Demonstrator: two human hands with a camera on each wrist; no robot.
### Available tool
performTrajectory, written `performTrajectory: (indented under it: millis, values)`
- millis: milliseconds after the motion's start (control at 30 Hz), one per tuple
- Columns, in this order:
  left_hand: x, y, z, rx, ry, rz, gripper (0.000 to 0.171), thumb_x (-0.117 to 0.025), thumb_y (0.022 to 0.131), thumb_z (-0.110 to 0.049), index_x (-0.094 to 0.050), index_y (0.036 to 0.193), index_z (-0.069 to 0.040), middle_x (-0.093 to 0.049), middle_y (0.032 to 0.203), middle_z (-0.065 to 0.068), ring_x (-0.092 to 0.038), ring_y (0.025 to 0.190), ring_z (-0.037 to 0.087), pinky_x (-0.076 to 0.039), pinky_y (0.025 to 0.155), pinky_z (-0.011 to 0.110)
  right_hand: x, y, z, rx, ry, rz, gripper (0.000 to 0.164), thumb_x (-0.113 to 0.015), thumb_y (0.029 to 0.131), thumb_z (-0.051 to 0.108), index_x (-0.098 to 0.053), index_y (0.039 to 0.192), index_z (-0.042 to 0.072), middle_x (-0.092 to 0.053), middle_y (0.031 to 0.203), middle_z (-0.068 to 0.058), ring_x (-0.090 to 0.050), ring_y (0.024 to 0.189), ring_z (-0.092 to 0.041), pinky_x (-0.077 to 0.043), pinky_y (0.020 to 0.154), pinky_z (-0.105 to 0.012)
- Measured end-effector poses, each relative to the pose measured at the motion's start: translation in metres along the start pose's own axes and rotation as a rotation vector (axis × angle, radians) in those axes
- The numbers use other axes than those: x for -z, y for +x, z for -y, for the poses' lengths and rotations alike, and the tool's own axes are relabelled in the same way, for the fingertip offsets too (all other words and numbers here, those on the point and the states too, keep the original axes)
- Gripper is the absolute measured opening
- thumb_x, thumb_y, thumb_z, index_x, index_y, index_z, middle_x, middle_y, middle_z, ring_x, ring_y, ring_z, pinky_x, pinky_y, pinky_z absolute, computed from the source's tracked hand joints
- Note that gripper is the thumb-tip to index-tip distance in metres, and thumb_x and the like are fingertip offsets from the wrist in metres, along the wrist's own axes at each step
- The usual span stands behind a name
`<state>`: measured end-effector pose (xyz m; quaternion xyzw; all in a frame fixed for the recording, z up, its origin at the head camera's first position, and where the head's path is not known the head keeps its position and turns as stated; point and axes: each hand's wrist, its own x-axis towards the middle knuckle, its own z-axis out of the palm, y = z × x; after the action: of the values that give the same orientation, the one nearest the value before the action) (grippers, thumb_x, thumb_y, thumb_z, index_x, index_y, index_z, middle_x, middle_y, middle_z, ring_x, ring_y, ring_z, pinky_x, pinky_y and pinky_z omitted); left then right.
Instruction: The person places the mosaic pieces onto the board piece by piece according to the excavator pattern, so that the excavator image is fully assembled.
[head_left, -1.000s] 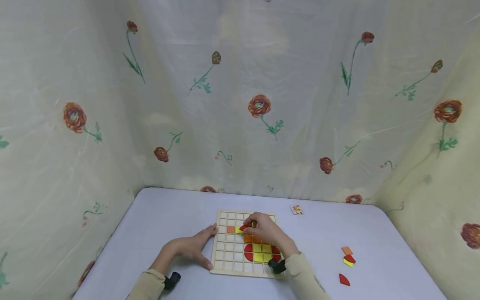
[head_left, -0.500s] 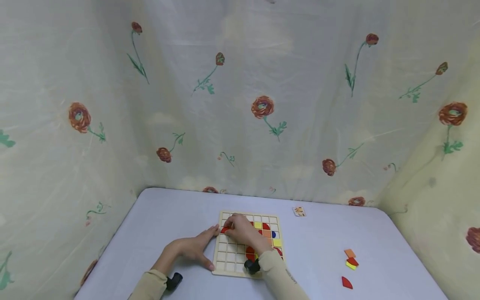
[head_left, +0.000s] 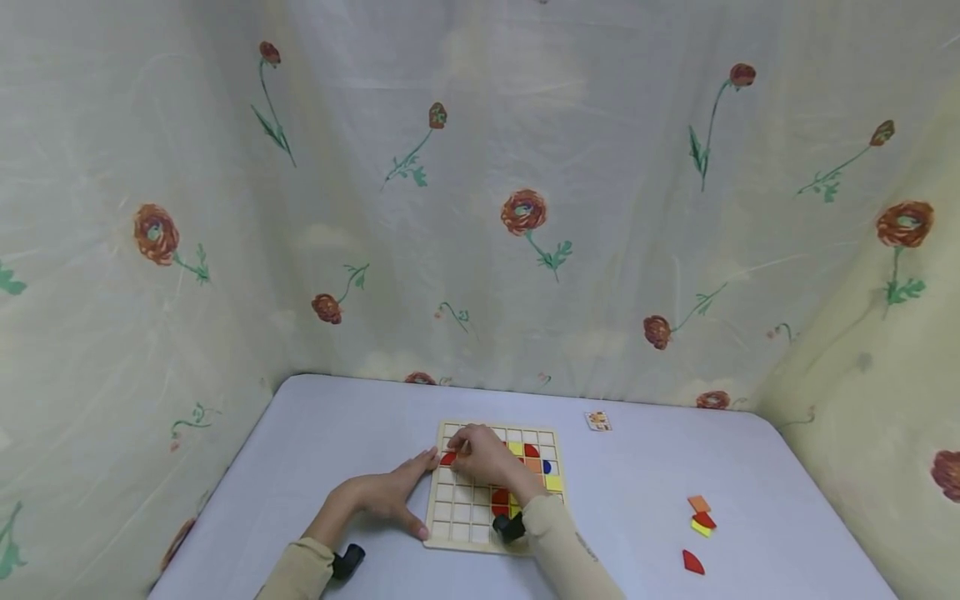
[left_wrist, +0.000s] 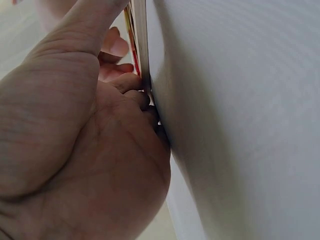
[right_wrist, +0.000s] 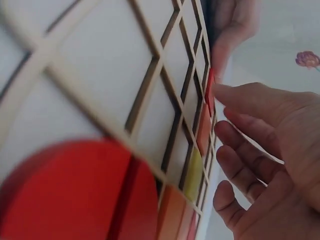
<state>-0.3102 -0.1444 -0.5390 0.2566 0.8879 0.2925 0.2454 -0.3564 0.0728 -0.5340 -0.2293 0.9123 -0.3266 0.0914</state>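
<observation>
A wooden grid board (head_left: 452,531) lies on the table with coloured tiles in several cells. My left hand (head_left: 387,497) is spread along its left side, with thumb near the front corner and fingertips at the frame; the left wrist view shows the left palm (left_wrist: 115,165) close beside the board's edge. Over the board's left part reaches my right hand (head_left: 483,457). Its thumb tip touches a red quarter-circle tile (right_wrist: 210,90) in a cell by the left edge, while the other fingers are loosely bent beside it. An orange tile (right_wrist: 203,130) sits in the adjoining cell.
Right of the board lie an orange square tile (head_left: 699,504), a red tile overlapping a yellow one (head_left: 701,531), and a separate red quarter-circle tile (head_left: 693,562). A small picture card (head_left: 598,422) rests behind the board. Flowered curtains (head_left: 405,250) surround the table.
My right hand moved left across the board with the red tile, to the left-edge cell. In the last half second its fingertips parted slightly from the tile. My left hand stayed put.
</observation>
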Motion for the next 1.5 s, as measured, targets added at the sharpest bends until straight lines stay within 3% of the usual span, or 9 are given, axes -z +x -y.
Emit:
performTrajectory:
  millis: [167,367,633,933,1200,1333,1500]
  values:
    - [-0.001,0.002,0.002,0.025,0.005,0.0,0.124,-0.085,0.066,-0.048,-0.007,0.156,-0.01,-0.006,0.163,0.012,-0.006,0.151,0.031,-0.016,0.12,0.054,0.014,-0.017,-0.007,0.018,0.037,-0.043,0.021,-0.07,0.089,0.021,-0.069,0.108,0.012,-0.064,0.101,0.002,-0.054,0.086,-0.013,-0.049,0.074,-0.025]
    - [-0.004,0.004,0.001,0.048,-0.014,-0.009,0.124,-0.086,0.064,-0.048,-0.011,0.156,-0.013,-0.006,0.164,0.01,-0.006,0.151,0.03,-0.016,0.121,0.052,0.043,-0.063,-0.024,0.002,0.128,-0.056,0.02,-0.071,0.088,0.019,-0.063,0.104,0.01,-0.062,0.096,-0.002,-0.052,0.085,-0.016,-0.045,0.069,-0.025]
    - [-0.003,0.001,-0.001,0.085,-0.027,-0.007,0.126,-0.086,0.063,-0.049,-0.008,0.156,-0.013,-0.007,0.164,0.01,-0.006,0.151,0.029,-0.015,0.121,0.051,0.078,-0.129,-0.07,-0.243,0.126,-0.152,0.029,-0.075,0.081,0.019,-0.058,0.105,0.012,-0.059,0.099,-0.002,-0.049,0.092,-0.017,-0.04,0.071,-0.028]
    - [-0.001,-0.001,-0.003,0.074,-0.018,-0.012,0.127,-0.086,0.064,-0.048,-0.006,0.156,-0.011,-0.007,0.163,0.012,-0.006,0.151,0.031,-0.015,0.121,0.052,0.124,-0.199,-0.142,-0.395,0.062,-0.318,0.04,-0.074,0.082,0.02,-0.056,0.112,0.001,-0.057,0.104,-0.01,-0.047,0.09,-0.017,-0.041,0.067,-0.024]
    - [-0.002,0.0,-0.001,0.061,-0.016,-0.008,0.124,-0.086,0.064,-0.048,-0.01,0.156,-0.012,-0.006,0.163,0.011,-0.007,0.151,0.031,-0.016,0.12,0.053,0.146,-0.226,-0.202,-0.507,-0.098,-0.376,0.059,-0.071,0.085,0.034,-0.052,0.114,-0.014,-0.059,0.103,-0.026,-0.057,0.094,-0.031,-0.049,0.078,-0.042]
    - [-0.003,0.001,-0.001,0.06,-0.017,0.0,0.122,-0.086,0.064,-0.048,-0.012,0.155,-0.013,-0.006,0.164,0.01,-0.006,0.151,0.031,-0.016,0.12,0.053,0.148,-0.234,-0.214,-0.535,-0.114,-0.374,0.047,-0.067,0.086,0.031,-0.059,0.106,-0.011,-0.065,0.092,-0.017,-0.06,0.083,-0.024,-0.05,0.068,-0.034]
    - [-0.002,0.004,-0.001,0.061,-0.005,-0.003,0.124,-0.085,0.063,-0.051,-0.011,0.156,-0.014,-0.005,0.164,0.009,-0.006,0.151,0.029,-0.015,0.121,0.052,0.151,-0.239,-0.212,-0.519,-0.134,-0.378,0.037,-0.069,0.085,0.028,-0.063,0.097,-0.005,-0.066,0.083,-0.007,-0.056,0.073,-0.015,-0.046,0.061,-0.026]
